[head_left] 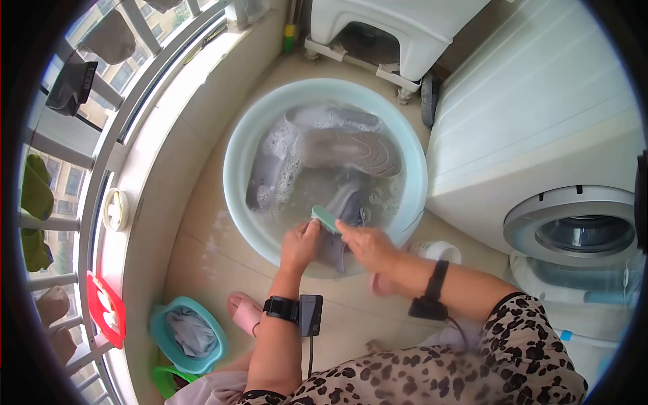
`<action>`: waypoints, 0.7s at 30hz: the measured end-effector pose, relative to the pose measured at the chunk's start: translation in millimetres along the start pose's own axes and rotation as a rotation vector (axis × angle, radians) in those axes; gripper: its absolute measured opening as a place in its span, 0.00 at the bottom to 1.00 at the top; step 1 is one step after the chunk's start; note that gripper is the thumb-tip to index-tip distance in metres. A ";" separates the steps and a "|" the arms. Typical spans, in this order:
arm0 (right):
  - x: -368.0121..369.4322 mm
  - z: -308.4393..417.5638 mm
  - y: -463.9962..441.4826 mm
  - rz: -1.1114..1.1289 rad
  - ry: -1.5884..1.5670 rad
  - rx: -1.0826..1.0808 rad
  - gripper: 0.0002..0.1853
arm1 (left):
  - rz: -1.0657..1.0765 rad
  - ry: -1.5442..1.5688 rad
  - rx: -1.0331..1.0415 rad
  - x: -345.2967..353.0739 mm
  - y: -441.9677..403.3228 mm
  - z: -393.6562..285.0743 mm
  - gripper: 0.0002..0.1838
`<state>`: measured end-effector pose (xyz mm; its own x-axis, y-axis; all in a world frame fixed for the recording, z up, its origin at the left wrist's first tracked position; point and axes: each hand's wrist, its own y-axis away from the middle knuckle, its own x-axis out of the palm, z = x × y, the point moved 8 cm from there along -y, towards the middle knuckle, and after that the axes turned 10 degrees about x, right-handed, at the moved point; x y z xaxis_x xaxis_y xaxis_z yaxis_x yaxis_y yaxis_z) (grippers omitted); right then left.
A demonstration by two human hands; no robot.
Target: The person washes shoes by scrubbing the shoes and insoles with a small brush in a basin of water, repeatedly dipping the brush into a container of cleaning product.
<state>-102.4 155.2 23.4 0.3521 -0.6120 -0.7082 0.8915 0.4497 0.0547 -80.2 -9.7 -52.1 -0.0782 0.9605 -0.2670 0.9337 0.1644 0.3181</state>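
A large pale blue basin (233,196) holds soapy water with several grey shoes in it. One shoe (347,150) lies sole up near the middle; others rest at the back and left, partly under suds. At the basin's near side, my right hand (368,246) is closed on a green brush (325,219). My left hand (300,244) is closed at the edge of a grey shoe (334,250), just beside the brush's head. The brush lies over this shoe and hides part of it.
A white washing machine (466,155) stands at the right, a white cup (437,252) near it. At lower left are a small teal basin with cloth (219,351) and a red dish (101,317) on the ledge. A white stand (405,20) is behind the basin.
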 end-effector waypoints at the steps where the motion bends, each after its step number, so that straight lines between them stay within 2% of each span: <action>1: -6.0 -18.4 -8.2 -0.049 0.046 -0.010 0.17 | -0.005 0.024 0.001 -0.5 0.6 -0.3 0.27; 3: -21.3 -77.3 -40.1 -0.032 0.417 0.363 0.17 | 0.030 -0.030 -0.022 -3.0 -1.1 -4.2 0.27; 4: -19.0 -96.4 -47.7 0.003 0.410 0.416 0.16 | 0.046 -0.055 -0.033 -3.8 -2.3 -6.0 0.27; 7: -4.2 -85.1 -32.6 -0.241 0.074 0.291 0.16 | -0.036 0.042 -0.021 -3.6 -11.8 19.5 0.26; 9: 5.6 -38.5 -12.9 -0.182 -0.204 0.173 0.16 | 0.008 0.287 -0.213 1.4 -12.3 27.9 0.27; 11: 7.6 -38.8 -13.7 -0.151 -0.113 0.157 0.13 | 0.052 0.488 -0.344 8.3 -3.2 19.6 0.28; 13: 4.3 -68.4 -40.1 -0.023 0.111 0.389 0.09 | 0.082 0.661 -0.407 18.9 8.1 3.6 0.28; 14: 8.9 -79.5 -53.5 -0.067 0.193 0.341 0.07 | 0.159 0.794 -0.423 29.0 10.3 11.0 0.31; 17: 28.0 -100.2 -65.2 0.078 0.247 0.507 0.13 | 0.088 1.090 -0.525 32.8 9.7 27.2 0.32; 18: 26.0 -87.3 -62.3 0.016 0.136 0.449 0.12 | 0.019 1.144 -0.555 26.2 14.2 17.1 0.32; 20: 19.5 -49.4 -35.3 -0.096 -0.084 0.336 0.11 | 0.011 1.105 -0.516 13.5 12.5 0.1 0.30; 21: 19.3 -34.1 -22.8 -0.059 -0.136 0.314 0.12 | 0.010 1.084 -0.508 12.3 11.8 -1.8 0.29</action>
<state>-125.6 155.3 -15.5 0.3136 -0.7215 -0.6174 0.9481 0.2022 0.2452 -70.8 4.4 -50.0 -0.5533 0.6115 0.5657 0.7100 -0.0090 0.7041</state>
